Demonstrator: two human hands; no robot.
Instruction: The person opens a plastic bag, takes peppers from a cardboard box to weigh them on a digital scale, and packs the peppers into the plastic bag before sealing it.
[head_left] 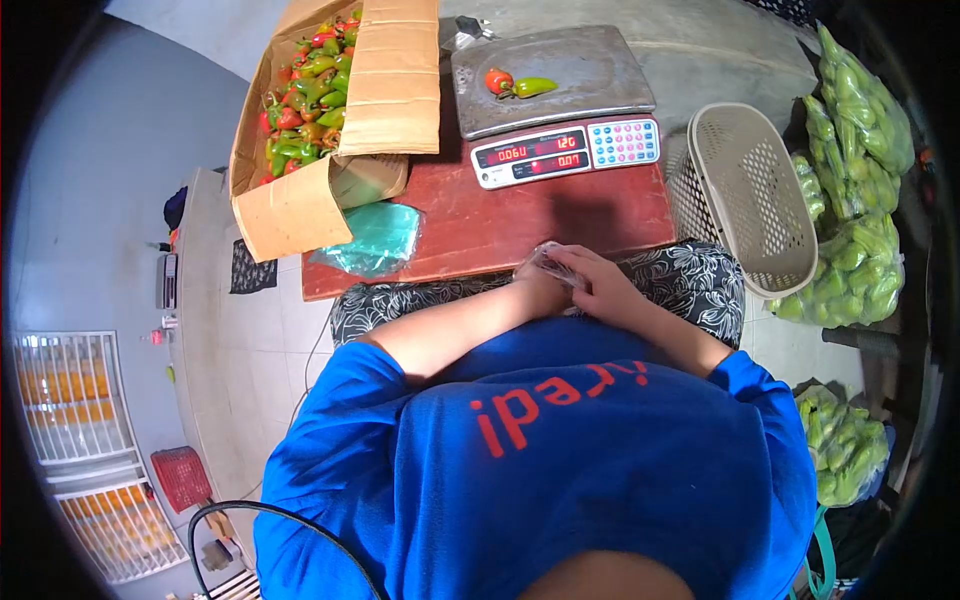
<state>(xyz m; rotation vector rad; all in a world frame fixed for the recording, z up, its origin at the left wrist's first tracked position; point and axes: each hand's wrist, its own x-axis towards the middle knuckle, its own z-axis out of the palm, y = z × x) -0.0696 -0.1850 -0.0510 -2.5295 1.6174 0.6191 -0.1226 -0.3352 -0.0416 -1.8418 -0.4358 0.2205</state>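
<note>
A thin clear plastic bag (552, 258) is pinched between my two hands, close to my body at the red table's front edge. My left hand (545, 285), on the left, is partly hidden beneath the plastic and the other hand. Bent fingers of my right hand (598, 280) press on the plastic from the right. Beyond them stands a digital scale (565, 152) with lit red digits. On its metal plate (600, 75) lie a red pepper (497, 80) and a green pepper (535, 87), side by side.
An open cardboard box (390, 80) of red and green peppers stands at the left, beside green plastic bags (375, 238) on the red table (460, 230). At the right are an upright perforated basket (712, 180) and bags of green vegetables (850, 265).
</note>
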